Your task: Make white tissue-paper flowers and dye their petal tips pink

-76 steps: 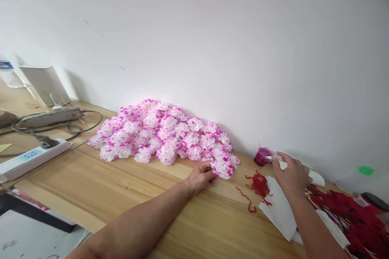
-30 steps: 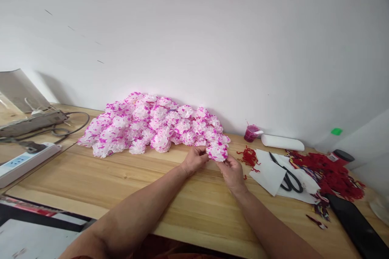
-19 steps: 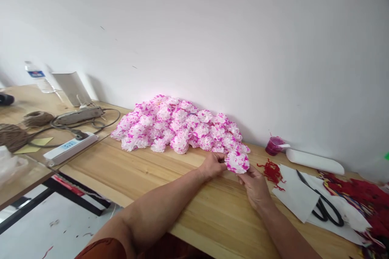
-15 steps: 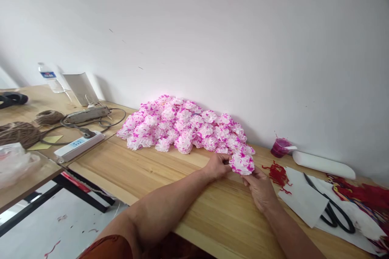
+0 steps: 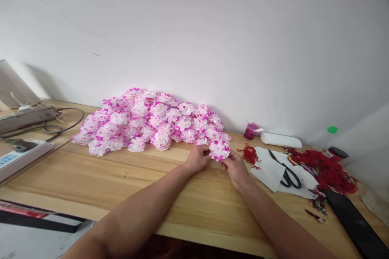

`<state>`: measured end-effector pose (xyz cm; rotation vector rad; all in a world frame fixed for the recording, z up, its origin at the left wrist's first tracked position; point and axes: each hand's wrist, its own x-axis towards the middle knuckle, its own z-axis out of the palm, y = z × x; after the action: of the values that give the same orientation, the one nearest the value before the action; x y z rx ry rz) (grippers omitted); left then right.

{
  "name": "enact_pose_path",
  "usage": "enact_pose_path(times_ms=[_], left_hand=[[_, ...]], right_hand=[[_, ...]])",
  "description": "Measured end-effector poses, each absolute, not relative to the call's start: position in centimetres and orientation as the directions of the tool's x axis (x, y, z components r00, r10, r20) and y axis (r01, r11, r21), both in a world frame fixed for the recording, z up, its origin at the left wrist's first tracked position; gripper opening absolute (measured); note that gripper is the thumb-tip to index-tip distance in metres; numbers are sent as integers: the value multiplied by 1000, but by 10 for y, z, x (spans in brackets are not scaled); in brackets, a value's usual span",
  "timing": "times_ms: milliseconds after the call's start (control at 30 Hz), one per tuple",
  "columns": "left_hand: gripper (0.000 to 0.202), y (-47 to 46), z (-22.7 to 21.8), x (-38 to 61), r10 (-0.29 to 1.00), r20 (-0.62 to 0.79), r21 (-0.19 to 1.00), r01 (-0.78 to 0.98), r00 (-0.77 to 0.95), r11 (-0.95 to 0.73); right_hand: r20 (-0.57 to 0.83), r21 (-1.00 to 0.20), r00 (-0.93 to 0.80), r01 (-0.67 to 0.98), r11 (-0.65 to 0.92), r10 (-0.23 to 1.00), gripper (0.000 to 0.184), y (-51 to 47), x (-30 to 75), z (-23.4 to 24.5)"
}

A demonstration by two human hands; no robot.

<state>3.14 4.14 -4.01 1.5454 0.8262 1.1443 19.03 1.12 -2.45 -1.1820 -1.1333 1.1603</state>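
Observation:
A white paper flower with pink blotches (image 5: pixel 219 149) is held between both my hands just above the wooden table (image 5: pixel 121 178). My left hand (image 5: pixel 197 158) pinches its left edge with closed fingers. My right hand (image 5: pixel 235 168) grips it from the lower right, fingers curled under it. Right behind it, against the wall, lies a big heap of the same pink and white flowers (image 5: pixel 148 123).
To the right are red yarn scraps (image 5: pixel 249 154), a small pink cup (image 5: pixel 251 131), a white tube (image 5: pixel 281 140), black scissors (image 5: pixel 285 172) on white paper (image 5: pixel 267 170), a red yarn pile (image 5: pixel 330 169) and a black case (image 5: pixel 354 220). Power strips (image 5: pixel 18 158) and cables lie at the left.
My right hand came from the pink cup over to the flower and took hold of it with my left hand. Between frames my view swung left and back to the right.

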Motion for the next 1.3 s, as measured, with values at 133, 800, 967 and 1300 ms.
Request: enact_pose_path(times_ms=[133,800,967,1300], left_hand=[[20,42,-42,32,939,227,972,6,258,-236],[37,44,-39,31,968,172,983,26,183,-180],[39,43,-37,31,971,161,985,29,176,-168],[41,42,-34,29,972,148,986,46,180,-158]], right_hand=[[37,-998,123,53,31,992,22,32,209,2],[-310,-765,282,493,-414,908,37,157,249,17],[-317,-708,285,563,-426,904,35,157,255,16],[-109,-779,251,579,-240,962,21,102,283,37]])
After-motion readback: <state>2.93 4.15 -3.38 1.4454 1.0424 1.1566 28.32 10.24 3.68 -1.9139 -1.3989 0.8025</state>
